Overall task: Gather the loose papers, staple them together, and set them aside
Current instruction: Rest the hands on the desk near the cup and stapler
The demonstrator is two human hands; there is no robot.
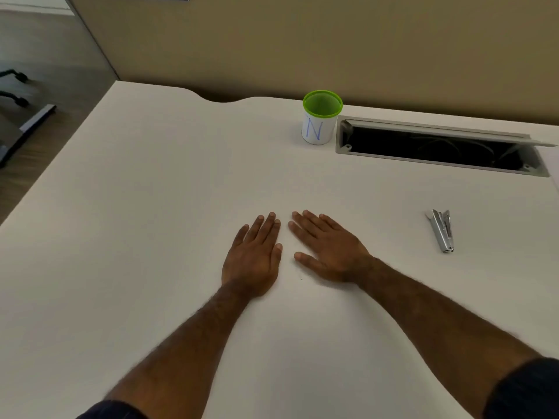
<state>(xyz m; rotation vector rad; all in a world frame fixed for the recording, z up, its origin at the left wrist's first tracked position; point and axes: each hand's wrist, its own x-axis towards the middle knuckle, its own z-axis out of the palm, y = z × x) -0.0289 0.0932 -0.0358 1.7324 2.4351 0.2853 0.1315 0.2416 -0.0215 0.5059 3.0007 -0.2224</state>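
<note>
My left hand (254,255) and my right hand (328,247) lie flat, palms down, side by side on the white desk (136,222), fingers pointing away from me and holding nothing. A small metal stapler (442,230) lies on the desk to the right of my right hand, well apart from it. A white corner, possibly paper (553,164), shows at the far right edge; I cannot tell what it is. No other loose sheets are in view.
A green-rimmed cup (320,117) marked with a blue N stands at the back. Right of it an open cable tray (438,148) is sunk into the desk. A beige partition (332,40) runs behind. The desk's left edge drops to the floor by a chair base (15,89).
</note>
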